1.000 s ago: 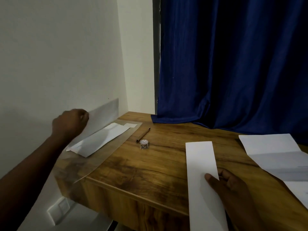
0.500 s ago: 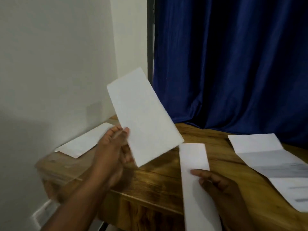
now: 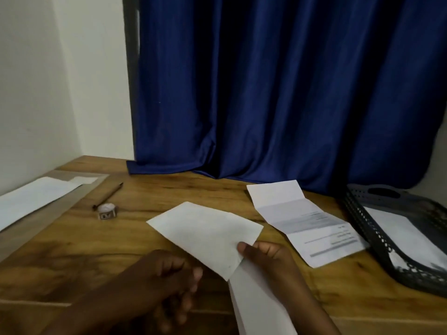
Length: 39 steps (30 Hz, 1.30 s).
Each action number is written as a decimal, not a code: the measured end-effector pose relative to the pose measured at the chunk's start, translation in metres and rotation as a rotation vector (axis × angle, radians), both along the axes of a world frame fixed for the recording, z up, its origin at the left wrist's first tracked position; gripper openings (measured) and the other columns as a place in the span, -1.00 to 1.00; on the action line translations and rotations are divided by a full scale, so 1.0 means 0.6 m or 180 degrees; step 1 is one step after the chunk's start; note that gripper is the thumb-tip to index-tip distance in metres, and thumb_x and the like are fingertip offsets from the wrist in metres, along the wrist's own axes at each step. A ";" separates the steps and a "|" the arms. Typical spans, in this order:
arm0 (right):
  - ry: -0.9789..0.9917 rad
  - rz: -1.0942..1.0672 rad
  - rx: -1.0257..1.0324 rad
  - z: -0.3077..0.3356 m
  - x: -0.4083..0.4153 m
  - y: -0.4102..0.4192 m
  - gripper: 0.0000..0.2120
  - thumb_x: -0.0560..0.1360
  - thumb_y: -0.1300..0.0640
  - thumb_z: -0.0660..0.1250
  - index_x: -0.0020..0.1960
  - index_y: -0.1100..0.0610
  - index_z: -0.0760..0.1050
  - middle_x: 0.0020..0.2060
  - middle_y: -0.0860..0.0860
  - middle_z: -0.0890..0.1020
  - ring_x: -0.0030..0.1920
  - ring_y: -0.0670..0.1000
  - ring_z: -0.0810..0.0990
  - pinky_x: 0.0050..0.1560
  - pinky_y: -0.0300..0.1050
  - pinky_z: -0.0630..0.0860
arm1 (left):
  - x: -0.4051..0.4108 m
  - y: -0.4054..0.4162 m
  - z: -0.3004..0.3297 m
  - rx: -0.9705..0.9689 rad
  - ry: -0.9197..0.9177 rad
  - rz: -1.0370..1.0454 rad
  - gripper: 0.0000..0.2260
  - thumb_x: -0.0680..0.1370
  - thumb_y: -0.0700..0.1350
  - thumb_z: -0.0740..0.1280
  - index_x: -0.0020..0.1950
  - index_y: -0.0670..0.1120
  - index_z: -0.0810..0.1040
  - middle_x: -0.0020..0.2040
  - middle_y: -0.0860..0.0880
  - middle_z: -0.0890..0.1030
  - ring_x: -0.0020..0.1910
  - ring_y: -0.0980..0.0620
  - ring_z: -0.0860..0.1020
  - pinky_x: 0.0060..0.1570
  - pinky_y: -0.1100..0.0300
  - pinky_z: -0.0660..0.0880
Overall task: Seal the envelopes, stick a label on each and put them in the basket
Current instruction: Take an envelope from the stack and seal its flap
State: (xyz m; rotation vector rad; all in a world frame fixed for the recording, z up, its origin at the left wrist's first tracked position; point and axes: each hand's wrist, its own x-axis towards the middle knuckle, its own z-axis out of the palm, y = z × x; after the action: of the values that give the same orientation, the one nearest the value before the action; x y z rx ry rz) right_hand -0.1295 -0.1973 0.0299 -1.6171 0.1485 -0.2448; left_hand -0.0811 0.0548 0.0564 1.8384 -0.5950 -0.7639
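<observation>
A white envelope [image 3: 205,234] lies tilted low over the middle of the wooden table [image 3: 121,240]. My right hand [image 3: 268,262] pinches its right corner with the thumb on top. Under that hand a long white envelope [image 3: 256,308] runs toward the table's front edge. My left hand [image 3: 167,279] hovers just below the tilted envelope's lower edge, fingers loosely curled and holding nothing. A dark plastic basket [image 3: 362,221] stands at the right with a white envelope [image 3: 401,235] inside. A small label roll [image 3: 107,211] sits left of centre.
An unfolded printed letter [image 3: 302,221] lies between the envelope and the basket. A brown pen [image 3: 108,194] lies behind the label roll. More white envelopes [image 3: 36,199] rest at the table's left edge by the wall. A blue curtain [image 3: 266,93] hangs behind.
My left hand lifted an envelope from the left pile and carried it to the middle. My right hand now pinches it, and my left hand has let go.
</observation>
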 end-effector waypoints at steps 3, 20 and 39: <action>-0.0026 -0.0088 -0.0107 -0.006 0.010 0.002 -0.26 0.19 -0.28 0.51 -0.20 0.44 0.51 -0.27 0.30 0.63 -0.26 0.08 0.53 -0.18 -0.09 0.44 | 0.011 0.003 0.017 0.0091 -0.1285 -0.0101 -0.67 0.39 0.35 0.48 -0.09 0.13 0.67 -0.12 0.02 0.73 -0.19 0.08 0.69 -0.28 0.26 0.58; -0.0057 -0.0242 -0.0191 -0.019 0.015 0.001 -0.55 0.25 -0.26 0.59 -0.44 0.08 0.55 -0.45 0.05 0.57 -0.41 -0.05 0.51 -0.33 -0.20 0.44 | 0.133 -0.112 -0.007 0.0567 -0.3029 -0.0999 0.10 0.19 0.46 0.52 0.49 0.53 -0.17 0.40 0.64 -0.05 0.35 0.63 -0.05 0.28 0.31 0.12; -0.0014 -0.0454 -0.0085 0.006 0.011 0.008 -0.75 0.22 -0.27 0.51 -0.58 -0.36 0.54 -0.57 -0.19 0.60 -0.44 -0.39 0.58 -0.45 -0.49 0.45 | 0.132 -0.107 -0.022 0.0088 -0.3381 -0.0458 0.07 0.20 0.39 0.57 0.49 0.48 -0.08 0.42 0.38 0.09 0.39 0.38 0.15 0.25 0.33 0.27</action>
State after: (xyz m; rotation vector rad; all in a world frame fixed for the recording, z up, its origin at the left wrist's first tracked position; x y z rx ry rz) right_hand -0.1228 -0.1925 0.0334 -1.6345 0.2586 -0.3612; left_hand -0.0020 -0.0097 0.0434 2.1607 -1.3865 0.2023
